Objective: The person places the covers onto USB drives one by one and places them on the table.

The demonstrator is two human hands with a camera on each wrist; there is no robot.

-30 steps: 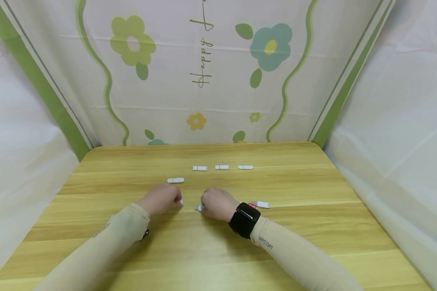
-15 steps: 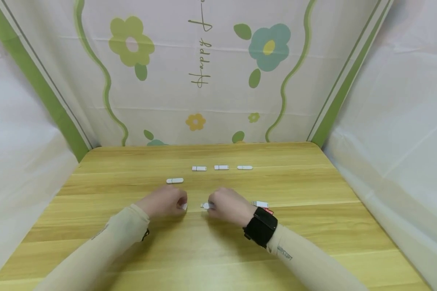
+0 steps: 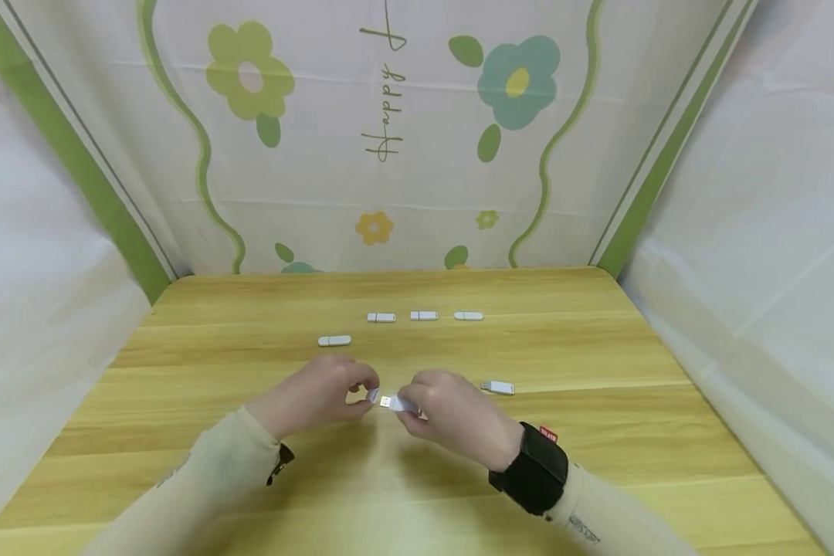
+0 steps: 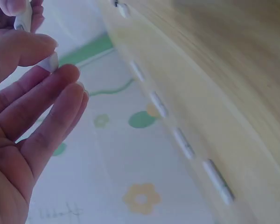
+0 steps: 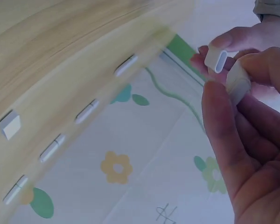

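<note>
My left hand (image 3: 323,394) pinches a small white cap (image 3: 372,395) between thumb and fingers. In the right wrist view the hollow mouth of this cap (image 5: 217,60) faces the other hand. My right hand (image 3: 452,413) grips a white USB flash drive (image 3: 405,405), its bare metal plug pointing left at the cap. A narrow gap separates plug and cap, both held over the wooden table. In the left wrist view the right hand's flash drive (image 4: 23,18) is only partly visible, fingers covering the rest.
Three white capped flash drives (image 3: 424,316) lie in a row toward the table's (image 3: 598,463) back. Another capped drive (image 3: 335,340) lies nearer, to their left. An uncapped drive (image 3: 498,388) lies right of my right hand. Printed cloth (image 3: 431,185) hangs behind the table.
My left hand has shifted right, its cap turning into view. The right hand has turned and its wrist has moved right and nearer, showing more of the flash drive and its plug.
</note>
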